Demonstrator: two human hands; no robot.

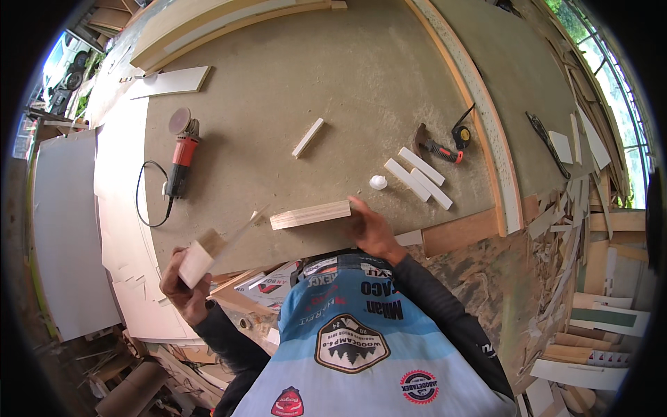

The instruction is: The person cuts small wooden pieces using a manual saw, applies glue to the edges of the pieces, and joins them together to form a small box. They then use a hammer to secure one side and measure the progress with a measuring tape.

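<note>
While left hand [182,288] grips a block [198,260], right hand [372,229] touches the strip [310,215].

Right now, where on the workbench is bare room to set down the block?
The widest bare patch lies between the angle grinder and the small wood strip, and beyond both. Crowded: three white strips, white cap and hammer on the right.

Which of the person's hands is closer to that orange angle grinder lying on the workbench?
Left. The left hand, holding a wood block, is below the angle grinder; the right hand is farther right.
</note>
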